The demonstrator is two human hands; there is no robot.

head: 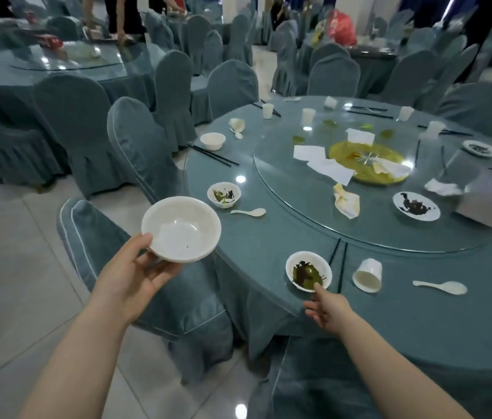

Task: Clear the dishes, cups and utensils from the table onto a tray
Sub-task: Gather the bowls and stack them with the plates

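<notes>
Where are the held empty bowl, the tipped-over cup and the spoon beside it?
empty bowl [182,229]: head view, inner floor.
tipped-over cup [368,275]: head view, side wall.
spoon [450,287]: head view, scoop end.

We see a white empty bowl [181,229] held off the table's near-left edge, tilted toward us; near the front edge sits a dirty bowl [308,271] with dark green leftovers, upright; just right of it a white cup [367,275] lies on its side — mouth toward us — beside black chopsticks [342,264]; further right a white spoon [440,287] lies flat; on the left a second soiled bowl [224,194] stands above another spoon [248,212]; a clean bowl [212,141] sits farther back.
</notes>
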